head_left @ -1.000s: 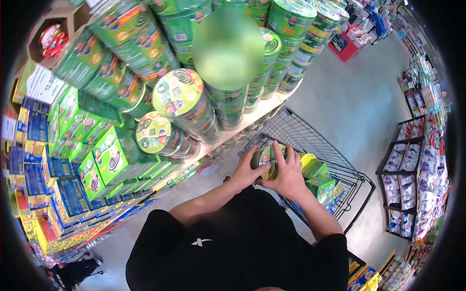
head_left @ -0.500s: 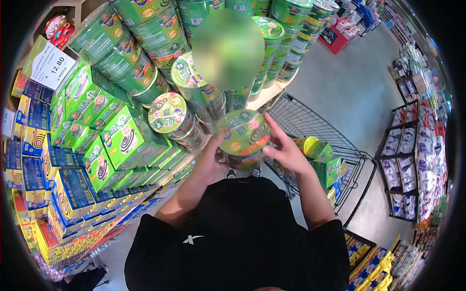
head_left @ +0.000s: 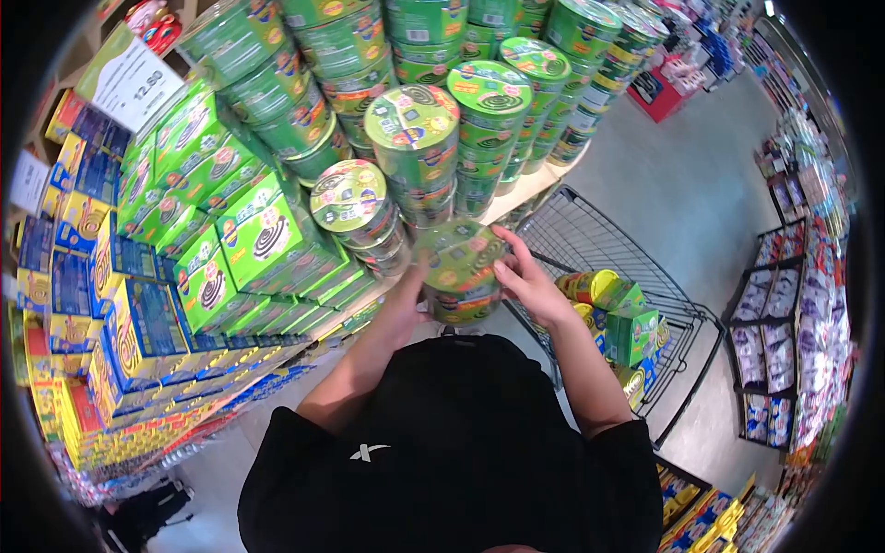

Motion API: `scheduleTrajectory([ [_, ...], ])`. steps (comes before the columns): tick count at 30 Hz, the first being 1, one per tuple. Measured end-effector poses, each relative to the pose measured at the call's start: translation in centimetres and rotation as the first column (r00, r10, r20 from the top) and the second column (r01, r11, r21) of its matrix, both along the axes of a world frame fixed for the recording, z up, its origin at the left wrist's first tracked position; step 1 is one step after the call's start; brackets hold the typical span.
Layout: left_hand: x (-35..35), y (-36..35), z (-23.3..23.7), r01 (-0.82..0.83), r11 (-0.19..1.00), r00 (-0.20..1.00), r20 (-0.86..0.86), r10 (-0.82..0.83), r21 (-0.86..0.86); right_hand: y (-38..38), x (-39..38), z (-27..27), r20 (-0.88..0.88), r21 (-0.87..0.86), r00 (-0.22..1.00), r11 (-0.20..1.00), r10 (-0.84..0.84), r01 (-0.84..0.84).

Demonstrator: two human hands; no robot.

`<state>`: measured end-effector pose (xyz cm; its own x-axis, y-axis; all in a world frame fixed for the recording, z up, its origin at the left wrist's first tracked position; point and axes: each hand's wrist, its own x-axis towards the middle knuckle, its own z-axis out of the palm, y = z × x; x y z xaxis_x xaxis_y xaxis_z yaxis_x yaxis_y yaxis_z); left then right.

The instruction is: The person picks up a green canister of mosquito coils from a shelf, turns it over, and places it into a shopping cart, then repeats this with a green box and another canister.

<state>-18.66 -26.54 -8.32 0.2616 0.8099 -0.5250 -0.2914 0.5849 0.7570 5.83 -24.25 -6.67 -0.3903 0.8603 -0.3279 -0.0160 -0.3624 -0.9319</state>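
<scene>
In front of my chest, both hands hold a round green tub of mosquito coils (head_left: 461, 263), its printed lid tilted up toward me. My left hand (head_left: 406, 300) presses against its left side, somewhat blurred. On the other side, my right hand (head_left: 527, 284) grips the tub near the lid, thumb and fingers curled on it. Just beyond, a shorter stack of similar tubs (head_left: 355, 207) stands at the display's front edge. Taller green stacks (head_left: 415, 138) rise behind it.
Green mosquito coil boxes (head_left: 267, 235) and blue-yellow boxes (head_left: 138, 341) fill the display at left, under a price sign (head_left: 134, 83). At right stands a wire shopping cart (head_left: 678, 327) holding several goods (head_left: 631, 332). Farther right is a stocked shelf (head_left: 761, 313).
The view has shifted, so the display and cart appear farther right and slightly lower. The tub stays between both hands, slightly lower in view. A blurred patch over the stacks is gone.
</scene>
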Motion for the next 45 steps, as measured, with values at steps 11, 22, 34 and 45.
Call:
scheduleTrajectory([
  [11,2.2,-2.4,-3.5,0.267,0.816,0.930,-0.360,-0.077,0.513,-2.4,2.3,-2.1,-0.122,-0.222,0.984,0.970,-0.132,0.102],
  [22,2.9,-1.3,-3.5,0.169,0.768,0.961,-0.275,0.009,0.618,-1.0,2.5,0.3,-0.061,-0.195,0.993,0.977,-0.105,0.092],
  [34,0.5,1.0,1.2,0.338,0.770,0.925,-0.341,-0.166,0.542,1.3,3.0,-0.7,-0.274,-0.247,0.960,0.969,-0.055,-0.014],
  [45,-0.9,0.9,1.0,-0.202,0.906,0.972,0.191,0.137,0.373,0.7,1.0,0.7,-0.296,-0.077,0.954,0.996,-0.055,0.033],
])
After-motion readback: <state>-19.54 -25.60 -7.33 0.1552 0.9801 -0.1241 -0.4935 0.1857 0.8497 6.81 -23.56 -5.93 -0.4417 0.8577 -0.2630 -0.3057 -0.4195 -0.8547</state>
